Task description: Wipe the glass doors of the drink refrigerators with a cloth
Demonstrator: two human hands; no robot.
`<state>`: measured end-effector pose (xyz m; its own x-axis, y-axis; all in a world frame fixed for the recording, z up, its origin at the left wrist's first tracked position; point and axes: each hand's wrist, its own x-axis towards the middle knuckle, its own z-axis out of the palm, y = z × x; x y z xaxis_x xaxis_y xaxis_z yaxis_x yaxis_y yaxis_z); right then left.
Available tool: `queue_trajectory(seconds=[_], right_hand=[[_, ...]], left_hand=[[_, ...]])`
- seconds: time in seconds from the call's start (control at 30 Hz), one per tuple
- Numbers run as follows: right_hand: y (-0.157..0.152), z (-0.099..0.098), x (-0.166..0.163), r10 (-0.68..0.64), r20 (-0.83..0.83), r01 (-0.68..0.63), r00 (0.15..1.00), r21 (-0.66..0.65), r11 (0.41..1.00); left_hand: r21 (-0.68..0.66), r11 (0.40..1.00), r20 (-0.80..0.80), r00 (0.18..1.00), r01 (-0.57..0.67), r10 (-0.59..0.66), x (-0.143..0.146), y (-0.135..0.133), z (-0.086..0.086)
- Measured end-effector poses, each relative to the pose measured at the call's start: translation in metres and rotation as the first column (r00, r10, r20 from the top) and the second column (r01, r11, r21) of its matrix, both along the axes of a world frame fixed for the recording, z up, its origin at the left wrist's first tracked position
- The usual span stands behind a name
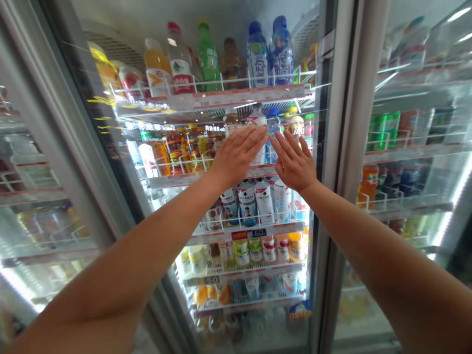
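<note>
My left hand (238,155) and my right hand (294,160) are raised side by side, fingertips close together, before the glass door of a drinks fridge. The fingers of both are stretched out, and neither holds anything. Whether they touch the glass I cannot tell. Behind them, partly covered, a clear bottle with a blue cap (273,123) stands on the second shelf. Amber drink bottles (180,150) are left of my left hand. White-labelled bottles (247,204) fill the shelf below.
A metal door frame (341,162) runs upright to the right, another (66,113) slants at the left. The top shelf carries a green bottle (208,56) and blue-capped bottles (282,51). Lower shelves hold small fruit-labelled bottles (255,250). Neighbouring fridge sections with drinks flank both sides.
</note>
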<state>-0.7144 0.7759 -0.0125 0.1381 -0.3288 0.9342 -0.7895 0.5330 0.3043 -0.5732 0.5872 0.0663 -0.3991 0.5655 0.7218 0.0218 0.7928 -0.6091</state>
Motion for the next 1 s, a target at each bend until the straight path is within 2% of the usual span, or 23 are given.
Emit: queue_trajectory(seconds=[0.07,0.13,0.2,0.27,0.33,0.4,0.43,0.47,0.5,0.57,0.63,0.67,0.73,0.8,0.87,0.9,0.93,1.0], right_hand=[[0.000,0.000,0.000,-0.007,-0.012,0.007,1.000,-0.001,1.000],[0.000,-0.001,0.000,-0.012,-0.026,0.012,1.000,-0.005,1.000],[0.000,-0.001,-0.001,-0.015,-0.033,0.015,0.999,-0.005,1.000],[0.000,-0.001,-0.001,-0.019,-0.027,0.019,0.999,-0.002,1.000],[0.000,-0.001,-0.002,-0.023,-0.030,0.023,0.999,0.000,1.000],[0.000,-0.001,-0.002,-0.025,-0.042,0.024,0.999,-0.005,1.000],[0.000,0.000,-0.002,-0.024,-0.046,0.024,0.999,-0.009,1.000],[0.000,0.000,-0.001,-0.023,-0.046,0.023,0.999,-0.011,1.000],[0.000,0.000,-0.001,-0.021,-0.043,0.021,0.999,-0.012,1.000],[0.001,0.000,0.000,-0.014,-0.035,0.014,0.999,-0.010,1.000],[0.001,0.000,0.001,-0.008,-0.020,0.008,1.000,-0.005,1.000],[0.001,0.000,0.001,-0.005,-0.013,0.005,1.000,-0.002,1.000],[0.001,0.000,0.002,-0.001,0.002,0.001,1.000,-0.001,1.000],[0.000,0.000,0.001,0.004,0.014,-0.004,1.000,0.004,1.000],[0.000,0.000,0.001,0.004,0.016,-0.005,1.000,0.010,1.000],[0.000,0.000,0.001,0.003,0.010,-0.003,1.000,0.009,1.000],[0.000,0.000,0.000,-0.001,0.002,0.001,1.000,0.008,1.000],[0.000,0.000,0.000,-0.007,-0.002,0.007,1.000,0.004,1.000]], left_hand=[[-0.024,0.999,0.011,0.999,-0.039,0.039,0.000,-0.003,0.010],[0.107,0.991,-0.096,0.992,-0.075,0.085,0.001,-0.012,0.029],[0.253,0.965,-0.208,0.971,-0.066,0.120,0.001,-0.020,0.040],[0.259,0.965,-0.240,0.965,-0.044,0.109,0.000,-0.020,0.031],[0.095,0.994,-0.144,0.987,-0.058,0.072,0.002,-0.015,0.009],[-0.116,0.991,0.017,0.998,-0.064,0.067,0.009,-0.011,-0.009],[-0.178,0.982,0.068,0.995,-0.061,0.074,0.013,-0.013,-0.011],[-0.186,0.980,0.076,0.994,-0.066,0.081,0.019,-0.018,-0.009],[-0.138,0.987,0.042,0.995,-0.080,0.086,0.025,-0.027,-0.002],[0.075,0.992,-0.104,0.988,-0.104,0.111,0.037,-0.047,0.016],[0.297,0.952,-0.233,0.961,-0.078,0.152,0.045,-0.063,0.026],[0.361,0.931,-0.270,0.948,-0.059,0.165,0.046,-0.066,0.024],[0.341,0.939,-0.268,0.953,-0.043,0.141,0.046,-0.062,0.011],[0.146,0.988,-0.134,0.988,-0.057,0.077,0.043,-0.053,-0.004],[-0.041,0.997,0.005,0.998,-0.061,0.061,0.040,-0.048,-0.007],[-0.064,0.996,0.021,0.997,-0.067,0.069,0.039,-0.049,-0.002],[-0.029,0.997,-0.009,0.997,-0.078,0.078,0.039,-0.051,0.005],[0.162,0.984,-0.169,0.980,-0.079,0.107,0.037,-0.057,0.019]])
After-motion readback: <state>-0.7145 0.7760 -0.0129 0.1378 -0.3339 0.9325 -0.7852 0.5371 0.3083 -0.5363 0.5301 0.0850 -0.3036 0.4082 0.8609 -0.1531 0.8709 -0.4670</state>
